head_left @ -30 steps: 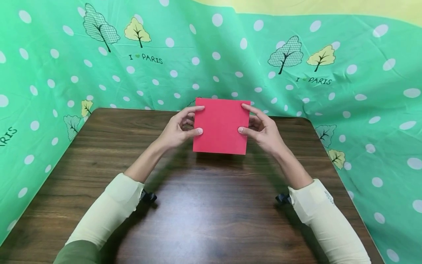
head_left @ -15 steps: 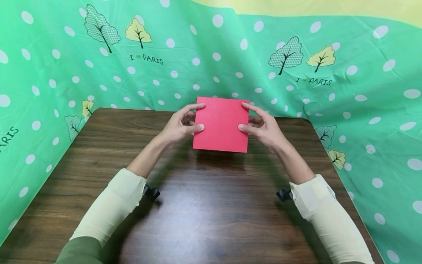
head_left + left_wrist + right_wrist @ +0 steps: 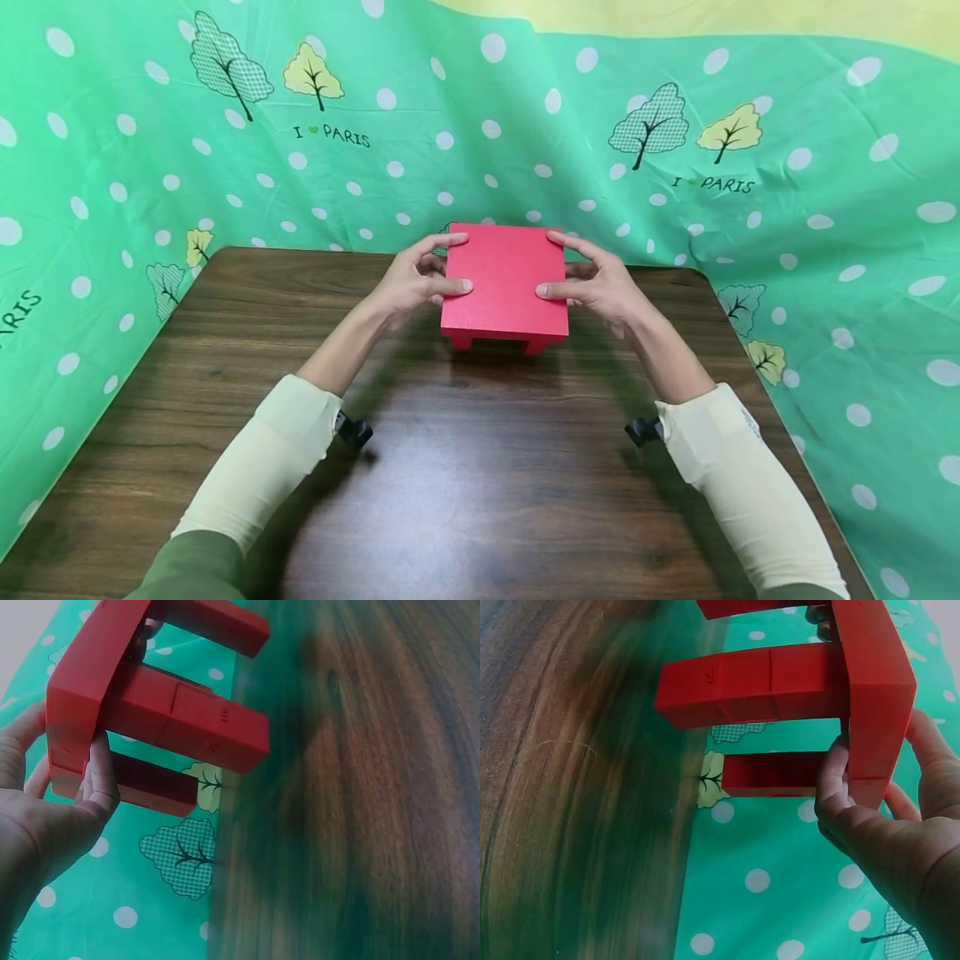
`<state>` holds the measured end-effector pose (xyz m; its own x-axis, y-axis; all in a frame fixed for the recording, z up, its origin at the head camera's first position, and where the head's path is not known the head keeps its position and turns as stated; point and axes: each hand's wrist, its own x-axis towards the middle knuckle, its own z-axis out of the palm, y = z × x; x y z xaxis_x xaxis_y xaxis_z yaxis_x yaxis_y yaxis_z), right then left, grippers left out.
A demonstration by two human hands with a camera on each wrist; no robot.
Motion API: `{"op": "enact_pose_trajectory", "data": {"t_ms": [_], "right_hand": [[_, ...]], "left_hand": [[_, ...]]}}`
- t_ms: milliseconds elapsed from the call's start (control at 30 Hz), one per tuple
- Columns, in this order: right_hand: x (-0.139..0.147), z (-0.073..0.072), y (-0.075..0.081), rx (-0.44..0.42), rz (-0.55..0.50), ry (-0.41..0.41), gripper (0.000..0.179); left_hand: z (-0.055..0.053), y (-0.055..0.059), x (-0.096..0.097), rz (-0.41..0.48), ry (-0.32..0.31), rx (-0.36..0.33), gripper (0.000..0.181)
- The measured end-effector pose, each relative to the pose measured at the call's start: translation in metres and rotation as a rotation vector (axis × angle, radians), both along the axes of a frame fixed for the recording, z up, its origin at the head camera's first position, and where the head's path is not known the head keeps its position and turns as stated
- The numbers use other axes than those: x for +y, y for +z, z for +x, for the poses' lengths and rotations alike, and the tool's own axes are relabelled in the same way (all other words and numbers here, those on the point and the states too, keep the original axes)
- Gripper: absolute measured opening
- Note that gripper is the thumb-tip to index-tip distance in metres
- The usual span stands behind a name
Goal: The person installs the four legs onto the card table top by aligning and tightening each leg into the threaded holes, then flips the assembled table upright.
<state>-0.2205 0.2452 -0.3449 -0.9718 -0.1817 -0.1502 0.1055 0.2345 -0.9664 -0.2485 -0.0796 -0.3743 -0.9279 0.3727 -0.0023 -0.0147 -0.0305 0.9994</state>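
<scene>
A small red toy table (image 3: 506, 271) with a square top and blocky legs is held upright between both hands, near the far edge of the wooden table. My left hand (image 3: 401, 292) grips its left side, thumb and index finger on the top, other fingers curled underneath. The right hand (image 3: 611, 296) grips the opposite side in the same way. In the left wrist view, the red legs (image 3: 202, 716) point toward the wood, their tips seeming a little above it. The right wrist view shows fingers (image 3: 832, 772) tucked beneath the red top.
The dark wooden table (image 3: 465, 467) spreads out in front of the person. Behind and beside it hangs a green cloth (image 3: 495, 100) with white dots and printed trees. Black wrist cameras (image 3: 352, 431) show below both cuffs.
The red toy table has tilted: its top faced the camera before, and now its front edge and front legs show. Both hands still grip it and have shifted only slightly.
</scene>
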Motion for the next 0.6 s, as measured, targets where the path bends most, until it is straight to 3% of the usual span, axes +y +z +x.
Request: {"op": "enact_pose_trajectory", "data": {"t_ms": [600], "right_hand": [[-0.001,-0.011,-0.005,-0.095,-0.034,-0.016,0.085]], "left_hand": [[-0.013,-0.002,0.007,0.012,0.042,-0.153,0.073]]}}
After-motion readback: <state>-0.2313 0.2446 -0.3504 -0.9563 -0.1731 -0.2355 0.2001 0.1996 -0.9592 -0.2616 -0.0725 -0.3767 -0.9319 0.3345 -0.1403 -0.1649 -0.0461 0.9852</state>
